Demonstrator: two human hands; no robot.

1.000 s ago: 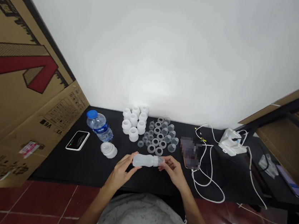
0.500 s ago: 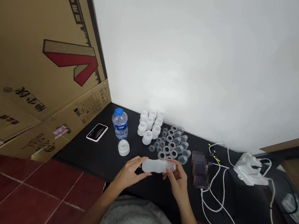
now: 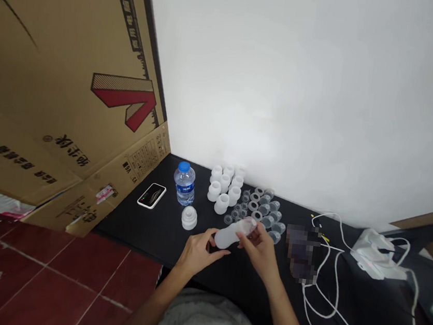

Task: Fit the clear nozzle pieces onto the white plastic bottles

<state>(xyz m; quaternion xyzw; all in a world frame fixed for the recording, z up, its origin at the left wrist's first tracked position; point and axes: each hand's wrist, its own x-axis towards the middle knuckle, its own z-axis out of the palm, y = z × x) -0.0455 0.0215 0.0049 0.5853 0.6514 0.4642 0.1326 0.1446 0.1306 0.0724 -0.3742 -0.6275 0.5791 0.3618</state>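
A white, wavy-sided plastic bottle (image 3: 227, 236) with a clear cap (image 3: 249, 225) is held between my two hands above the table's front edge. My left hand (image 3: 200, 252) grips its bottom end between thumb and fingers. Around the clear cap, my right hand (image 3: 260, 246) is closed, thumb on the near side. The bottle tilts, cap end farther away. Beyond it lie several clear caps (image 3: 274, 206), translucent rings (image 3: 253, 206) and small clear round pieces (image 3: 228, 219). Several white bottles (image 3: 221, 204) stand grouped behind. A white ringed collar (image 3: 189, 218) sits left of my left hand.
On the black table (image 3: 130, 233) stand a blue-capped water bottle (image 3: 185, 184) and a white-edged device (image 3: 152, 195). At right are a pixelated dark object (image 3: 302, 253), white cables (image 3: 338, 280) and a white power strip (image 3: 374, 253). A cardboard box (image 3: 67, 62) flanks the left; a wall (image 3: 287, 87) rises behind.
The bottle has gone from nearly level to tilted, its cap end now farther from me. Both hands still hold it. The whole view has shifted, with things appearing farther right.
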